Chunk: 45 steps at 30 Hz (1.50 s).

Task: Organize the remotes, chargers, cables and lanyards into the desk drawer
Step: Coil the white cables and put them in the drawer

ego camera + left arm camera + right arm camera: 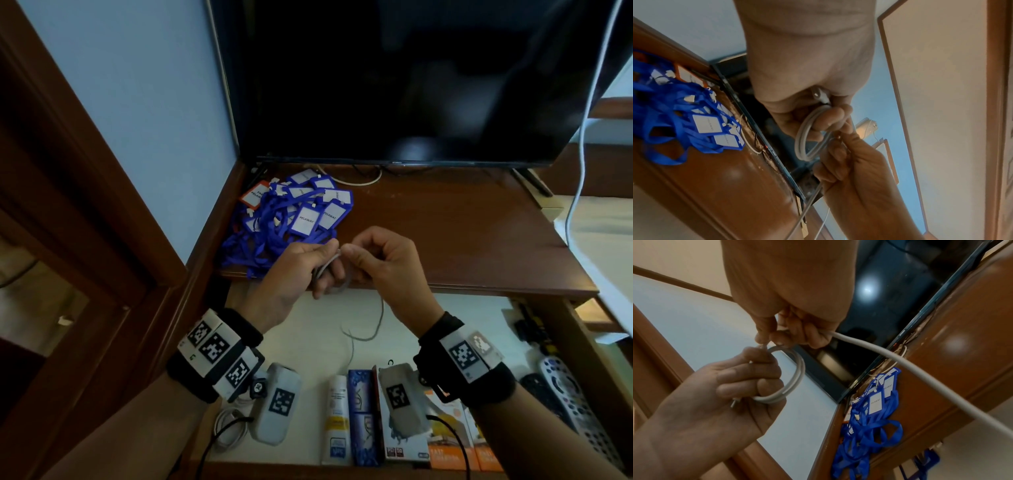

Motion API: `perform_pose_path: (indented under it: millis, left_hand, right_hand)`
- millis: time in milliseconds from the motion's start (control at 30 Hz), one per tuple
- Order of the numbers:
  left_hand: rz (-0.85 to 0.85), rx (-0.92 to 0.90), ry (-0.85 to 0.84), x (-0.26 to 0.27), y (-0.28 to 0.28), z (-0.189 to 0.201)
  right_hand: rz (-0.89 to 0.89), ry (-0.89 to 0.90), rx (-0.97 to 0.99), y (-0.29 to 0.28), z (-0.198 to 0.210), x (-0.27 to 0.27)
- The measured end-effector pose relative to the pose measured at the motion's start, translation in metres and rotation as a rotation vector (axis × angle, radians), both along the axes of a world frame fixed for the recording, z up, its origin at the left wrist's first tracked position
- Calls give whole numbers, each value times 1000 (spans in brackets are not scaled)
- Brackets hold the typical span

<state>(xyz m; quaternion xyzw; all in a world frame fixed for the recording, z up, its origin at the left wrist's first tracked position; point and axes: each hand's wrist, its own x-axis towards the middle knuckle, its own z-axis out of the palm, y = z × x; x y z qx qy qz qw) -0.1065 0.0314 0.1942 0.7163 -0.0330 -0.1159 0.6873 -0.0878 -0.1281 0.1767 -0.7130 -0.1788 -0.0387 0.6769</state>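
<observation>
Black wrist straps (pixel 498 383) w/ white blocks bearing b&w square codes, thin black cables.

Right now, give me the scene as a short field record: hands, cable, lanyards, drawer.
left hand: grips the coiled loops of the grey cable
right hand: pinches the same cable, feeding its free length
cable tail: hangs down into the open drawer
lanyards: blue heap on the desk top, not yet stowed
remote: in the drawer, right side
</observation>
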Motion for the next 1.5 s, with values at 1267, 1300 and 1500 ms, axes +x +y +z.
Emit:
perform_pose_path:
  millis: [1267, 1300, 1500]
  left_hand:
    - [418, -107, -347, 36, 37, 34]
    - [387, -46, -347, 36, 36, 32]
    - [216, 164, -270, 31, 20, 17]
  right_hand:
    - [209, 146, -285, 4, -15, -3]
    - [234, 132, -286, 5, -11, -4]
    - [266, 75, -176, 5, 11, -3]
